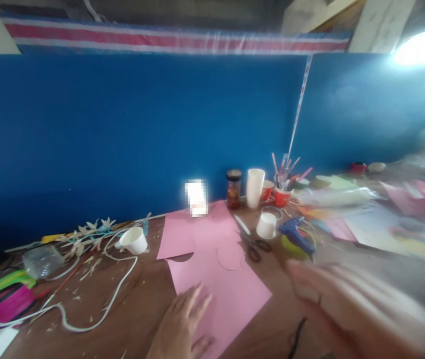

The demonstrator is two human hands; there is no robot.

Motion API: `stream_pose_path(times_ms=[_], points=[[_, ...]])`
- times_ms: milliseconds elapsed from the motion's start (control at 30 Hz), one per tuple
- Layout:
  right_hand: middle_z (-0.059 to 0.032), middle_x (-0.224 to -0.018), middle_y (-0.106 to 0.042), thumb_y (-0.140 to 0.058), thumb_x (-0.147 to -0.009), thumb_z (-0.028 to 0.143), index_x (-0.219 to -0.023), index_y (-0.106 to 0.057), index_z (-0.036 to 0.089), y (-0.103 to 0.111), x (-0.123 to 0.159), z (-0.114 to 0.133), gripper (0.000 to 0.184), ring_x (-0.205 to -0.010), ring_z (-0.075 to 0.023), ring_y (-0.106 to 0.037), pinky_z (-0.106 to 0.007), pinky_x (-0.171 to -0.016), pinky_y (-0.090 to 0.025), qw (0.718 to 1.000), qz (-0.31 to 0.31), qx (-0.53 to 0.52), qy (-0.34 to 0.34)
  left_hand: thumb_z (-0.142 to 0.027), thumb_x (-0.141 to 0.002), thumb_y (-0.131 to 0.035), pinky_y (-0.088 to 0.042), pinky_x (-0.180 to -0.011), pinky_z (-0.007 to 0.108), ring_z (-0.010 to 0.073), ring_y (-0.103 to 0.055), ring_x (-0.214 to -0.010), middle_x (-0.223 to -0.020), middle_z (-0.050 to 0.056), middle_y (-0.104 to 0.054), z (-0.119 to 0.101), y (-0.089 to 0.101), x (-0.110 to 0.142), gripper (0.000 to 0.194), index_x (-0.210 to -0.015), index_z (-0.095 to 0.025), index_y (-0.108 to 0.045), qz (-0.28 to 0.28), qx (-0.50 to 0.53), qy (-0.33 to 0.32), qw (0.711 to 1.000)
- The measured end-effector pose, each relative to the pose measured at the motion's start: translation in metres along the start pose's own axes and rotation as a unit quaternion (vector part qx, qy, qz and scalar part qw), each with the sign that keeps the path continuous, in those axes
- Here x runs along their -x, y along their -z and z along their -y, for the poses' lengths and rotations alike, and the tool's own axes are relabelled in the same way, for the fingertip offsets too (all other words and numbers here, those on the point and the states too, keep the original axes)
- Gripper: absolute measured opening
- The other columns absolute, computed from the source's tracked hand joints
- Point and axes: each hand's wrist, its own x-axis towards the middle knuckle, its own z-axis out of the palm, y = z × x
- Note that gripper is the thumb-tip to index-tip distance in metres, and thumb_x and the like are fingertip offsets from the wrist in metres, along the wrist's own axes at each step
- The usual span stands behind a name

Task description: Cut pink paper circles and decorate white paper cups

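My left hand (182,324) lies flat, fingers spread, on the near edge of a pink paper sheet (231,294) on the brown table. A cut pink paper circle (230,255) rests on that sheet, and a second pink sheet (182,232) lies behind it. My right hand (350,304) is a motion blur over the table at the right, fingers apart, holding nothing that I can see. Scissors (254,248) and a blue glue gun (295,233) lie just beyond it.
A white cup (133,240) lies tipped at the left beside a white cable (96,304) and straw flowers (85,234). A jar (234,188), a tall white cup (255,187), red cups with brushes (283,192) and a small white cup (266,225) stand by the blue wall. Coloured papers (377,219) cover the right.
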Motion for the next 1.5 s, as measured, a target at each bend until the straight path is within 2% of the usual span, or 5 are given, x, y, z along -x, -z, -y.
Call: stream_pose_path(times_ms=[133,333,767,1033,1500], points=[[-0.0087,-0.121,-0.062,-0.062,-0.083,0.027,-0.123,-0.055,0.021,-0.076,-0.014,0.023,0.041,-0.108,-0.0236,-0.058,-0.034,-0.088,-0.051,0.968,0.220,-0.125,0.001,-0.043,-0.087,-0.049,-0.043,-0.098,0.044,0.0298,-0.050,-0.121,-0.135,0.012,-0.052,0.013,-0.001,-0.010,0.050,-0.132,-0.021,-0.050,-0.018,-0.010,0.138,0.990],[-0.0164,-0.142,-0.043,-0.068,-0.077,0.041,-0.133,-0.048,0.020,-0.162,0.000,0.022,0.063,-0.131,-0.0390,-0.035,-0.055,-0.102,-0.036,0.921,0.375,-0.093,-0.054,-0.038,-0.088,-0.045,-0.047,-0.088,0.049,0.0346,-0.056,-0.110,-0.126,0.022,-0.054,0.043,-0.003,-0.018,0.051,-0.131,-0.011,-0.048,-0.022,-0.005,0.329,0.944],[-0.0161,-0.139,-0.046,-0.069,-0.076,0.046,-0.131,-0.050,0.021,-0.168,0.016,0.031,0.063,-0.127,-0.0398,-0.040,-0.054,-0.095,-0.043,0.925,0.372,-0.023,-0.072,-0.035,-0.089,-0.046,-0.045,-0.100,0.036,0.0221,-0.057,-0.114,-0.123,0.010,-0.062,0.040,0.001,-0.040,0.039,-0.123,-0.017,-0.057,-0.143,0.068,0.176,0.972],[-0.0144,-0.143,-0.042,-0.067,-0.079,0.036,-0.135,-0.044,0.019,-0.164,0.004,0.038,0.063,-0.133,-0.0309,-0.036,-0.047,-0.106,-0.035,0.928,0.355,-0.115,-0.016,-0.031,-0.086,-0.049,-0.046,-0.093,0.042,0.0310,-0.055,-0.113,-0.127,0.017,-0.055,0.087,-0.003,-0.040,0.038,-0.118,-0.014,-0.060,-0.007,0.001,0.317,0.948],[-0.0121,-0.135,-0.050,-0.061,-0.085,0.028,-0.132,-0.046,0.020,-0.150,0.005,0.022,0.051,-0.123,-0.0272,-0.047,-0.041,-0.100,-0.042,0.934,0.343,-0.102,-0.003,-0.040,-0.089,-0.045,-0.042,-0.098,0.046,0.0300,-0.051,-0.118,-0.128,0.017,-0.055,0.008,-0.022,-0.070,0.042,-0.122,-0.017,-0.059,-0.020,0.092,0.177,0.980]])
